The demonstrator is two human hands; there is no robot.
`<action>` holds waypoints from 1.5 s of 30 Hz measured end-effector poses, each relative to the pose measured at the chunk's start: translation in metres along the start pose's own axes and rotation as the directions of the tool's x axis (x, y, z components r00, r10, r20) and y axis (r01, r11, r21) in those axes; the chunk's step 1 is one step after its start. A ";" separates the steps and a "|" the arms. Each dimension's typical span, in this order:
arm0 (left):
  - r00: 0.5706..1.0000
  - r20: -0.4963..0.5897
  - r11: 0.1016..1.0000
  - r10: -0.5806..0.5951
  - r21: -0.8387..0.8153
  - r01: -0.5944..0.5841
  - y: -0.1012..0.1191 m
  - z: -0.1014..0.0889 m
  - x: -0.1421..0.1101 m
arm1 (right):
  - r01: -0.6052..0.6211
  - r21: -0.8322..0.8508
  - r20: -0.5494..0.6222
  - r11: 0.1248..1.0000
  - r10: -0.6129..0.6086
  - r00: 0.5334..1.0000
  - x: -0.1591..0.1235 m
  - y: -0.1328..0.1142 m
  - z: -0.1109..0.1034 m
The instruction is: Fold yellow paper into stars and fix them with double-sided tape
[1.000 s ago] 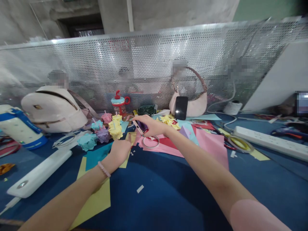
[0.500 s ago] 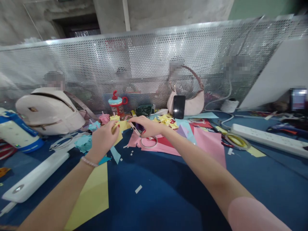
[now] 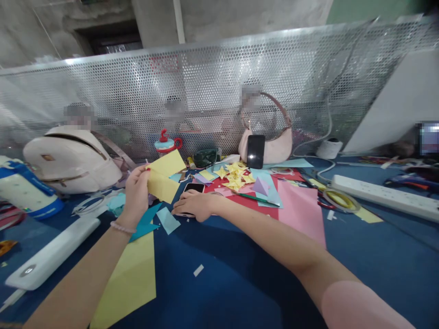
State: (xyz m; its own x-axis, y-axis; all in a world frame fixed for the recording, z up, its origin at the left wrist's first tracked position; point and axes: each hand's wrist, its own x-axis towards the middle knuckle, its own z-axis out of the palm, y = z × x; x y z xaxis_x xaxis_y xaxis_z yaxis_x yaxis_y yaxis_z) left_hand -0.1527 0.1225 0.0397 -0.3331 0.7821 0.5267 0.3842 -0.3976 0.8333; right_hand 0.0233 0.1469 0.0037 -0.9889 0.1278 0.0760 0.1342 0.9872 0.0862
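My left hand (image 3: 136, 189) pinches a folded sheet of yellow paper (image 3: 166, 176), held up above the table. Low on the dark blue table, my right hand (image 3: 196, 204) wraps across a phone (image 3: 194, 187), whose top end shows beyond the fingers. Between the hands lies a small light blue paper piece (image 3: 168, 221). Under my left wrist is a blue paper piece (image 3: 147, 221), beside a large yellow sheet (image 3: 137, 274). Folded yellow paper stars (image 3: 236, 173) and a purple paper pyramid (image 3: 260, 186) lie beyond my right forearm.
A white backpack (image 3: 72, 160) and a blue-and-white bottle (image 3: 27, 187) stand at the left, near a white device (image 3: 51, 253). A pink handbag (image 3: 279, 148) with a second phone (image 3: 255, 151) against it is at the back. A power strip (image 3: 384, 194) lies right.
My right hand has lowered the phone toward the table and nearer to me. My left hand has shifted left, and the yellow paper is now raised and in full view.
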 end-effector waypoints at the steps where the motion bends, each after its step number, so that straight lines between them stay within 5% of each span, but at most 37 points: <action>1: 0.999 0.007 0.998 -0.034 -0.043 0.035 0.000 0.003 -0.001 | -0.008 0.007 0.018 1.000 0.008 1.000 0.001 0.000 0.002; 6: 0.969 0.096 0.913 -0.228 -0.325 0.247 0.003 0.013 -0.009 | -0.041 0.026 0.003 0.999 0.041 0.999 -0.003 0.002 -0.001; 11: 0.932 0.218 0.864 -0.290 -0.360 0.353 0.002 0.018 -0.015 | -0.125 0.232 -0.153 0.965 0.164 0.975 -0.019 0.013 -0.026; 14: 0.897 0.301 0.839 -0.324 -0.347 0.419 0.003 0.021 -0.020 | -0.189 0.483 -0.301 0.855 0.364 0.882 -0.025 0.021 -0.039; 17: 0.847 0.381 0.814 -0.371 -0.305 0.494 0.005 0.024 -0.025 | -0.282 0.651 -0.338 0.704 0.602 0.723 -0.027 0.028 -0.041; 20: 0.746 0.506 0.768 -0.432 -0.227 0.598 0.008 0.024 -0.027 | -0.364 0.672 -0.354 0.645 0.711 0.608 -0.027 0.033 -0.038; 24: 0.541 0.681 0.647 -0.493 -0.129 0.752 0.013 0.022 -0.028 | -0.398 0.680 -0.370 0.616 0.757 0.539 -0.031 0.038 -0.037; 28: 0.415 0.799 0.580 -0.435 -0.104 0.808 0.014 0.020 -0.031 | -0.392 0.713 -0.360 0.582 0.783 0.508 -0.036 0.042 -0.039; 34: 0.309 0.871 0.519 -0.381 -0.075 0.852 0.014 0.019 -0.036 | -0.362 0.754 -0.327 0.547 0.792 0.515 -0.042 0.048 -0.041; 39: 0.334 0.789 0.511 -0.516 -0.030 0.859 0.009 0.018 -0.037 | -0.324 0.780 -0.302 0.536 0.775 0.556 -0.046 0.048 -0.042; 45: 0.408 0.769 0.618 -0.492 -0.022 0.786 0.016 0.020 -0.040 | -0.284 0.793 -0.312 0.539 0.759 0.571 -0.050 0.051 -0.042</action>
State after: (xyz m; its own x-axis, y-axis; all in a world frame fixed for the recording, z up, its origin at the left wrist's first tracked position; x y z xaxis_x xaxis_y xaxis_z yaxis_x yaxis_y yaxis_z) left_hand -0.1157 0.0945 0.0280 0.3367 0.8840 -0.3242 -0.0430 0.3584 0.9326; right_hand 0.0825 0.1870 0.0457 -0.4429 0.7929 0.4184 0.3021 0.5714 -0.7630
